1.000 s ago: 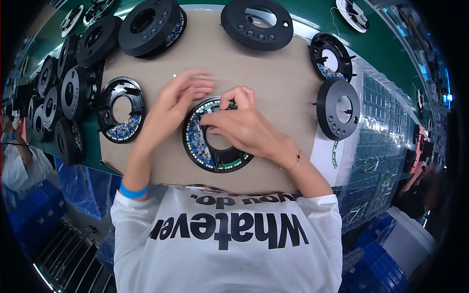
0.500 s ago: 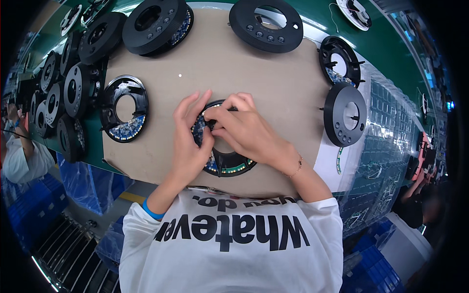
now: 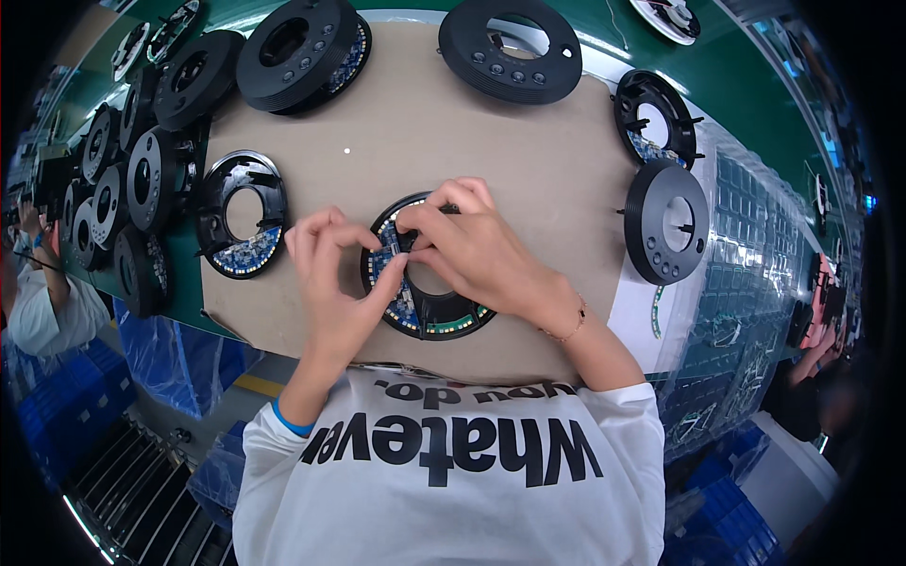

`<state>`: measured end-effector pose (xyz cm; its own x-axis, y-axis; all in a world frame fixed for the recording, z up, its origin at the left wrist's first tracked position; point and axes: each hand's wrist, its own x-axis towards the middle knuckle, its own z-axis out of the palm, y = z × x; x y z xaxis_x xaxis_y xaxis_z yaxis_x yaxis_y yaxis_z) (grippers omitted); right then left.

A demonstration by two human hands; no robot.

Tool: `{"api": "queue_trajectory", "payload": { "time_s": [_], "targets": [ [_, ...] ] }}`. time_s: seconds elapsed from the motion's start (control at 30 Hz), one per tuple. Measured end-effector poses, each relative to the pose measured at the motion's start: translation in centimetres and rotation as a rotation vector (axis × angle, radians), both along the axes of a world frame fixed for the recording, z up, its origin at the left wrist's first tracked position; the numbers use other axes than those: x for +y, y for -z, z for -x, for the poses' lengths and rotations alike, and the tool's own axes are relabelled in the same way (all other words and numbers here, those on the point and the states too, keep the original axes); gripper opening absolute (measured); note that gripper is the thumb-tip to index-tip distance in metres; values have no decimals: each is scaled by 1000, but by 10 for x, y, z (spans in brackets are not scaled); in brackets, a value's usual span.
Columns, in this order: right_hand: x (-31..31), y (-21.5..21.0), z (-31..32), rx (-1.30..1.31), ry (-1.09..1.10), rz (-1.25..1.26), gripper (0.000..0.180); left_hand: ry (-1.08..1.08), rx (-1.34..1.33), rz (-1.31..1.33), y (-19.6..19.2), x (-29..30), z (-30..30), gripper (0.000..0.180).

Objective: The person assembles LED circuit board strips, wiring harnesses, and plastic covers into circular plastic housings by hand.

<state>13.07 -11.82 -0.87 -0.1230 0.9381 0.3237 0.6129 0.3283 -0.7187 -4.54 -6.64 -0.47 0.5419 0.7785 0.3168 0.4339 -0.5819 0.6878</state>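
Note:
A black ring-shaped housing (image 3: 444,308) lies on the brown board in front of me, its inside facing up. A blue circuit board (image 3: 387,247) with small parts fills its left side, and green strips with pale square dots run along the rim. My left hand (image 3: 335,274) is at the left edge, thumb and index finger apart, thumb tip over the circuit board. My right hand (image 3: 481,250) reaches over the ring's upper right, fingers bent into a pinch beside the board. What lies between those fingers is hidden.
A similar open housing (image 3: 243,255) lies to the left. Several dark ring covers (image 3: 149,179) crowd the far left, with more (image 3: 514,57) along the back. Another cover (image 3: 666,222) is at right, beside clear plastic trays (image 3: 746,245). People work at both sides.
My left hand has moved left and its fingers have spread from the ring, uncovering more of the blue circuit board. My right hand stays almost in place.

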Motion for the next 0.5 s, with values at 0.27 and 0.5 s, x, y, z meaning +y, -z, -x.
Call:
{"api": "queue_trajectory", "payload": {
  "time_s": [0.27, 0.5],
  "targets": [
    [5, -6, 4, -51, 11, -53, 26, -18, 67, 38, -5, 3, -5, 16],
    [5, -2, 3, -109, 14, -57, 30, -67, -27, 272, 1, 5, -4, 14]
  ]
}}
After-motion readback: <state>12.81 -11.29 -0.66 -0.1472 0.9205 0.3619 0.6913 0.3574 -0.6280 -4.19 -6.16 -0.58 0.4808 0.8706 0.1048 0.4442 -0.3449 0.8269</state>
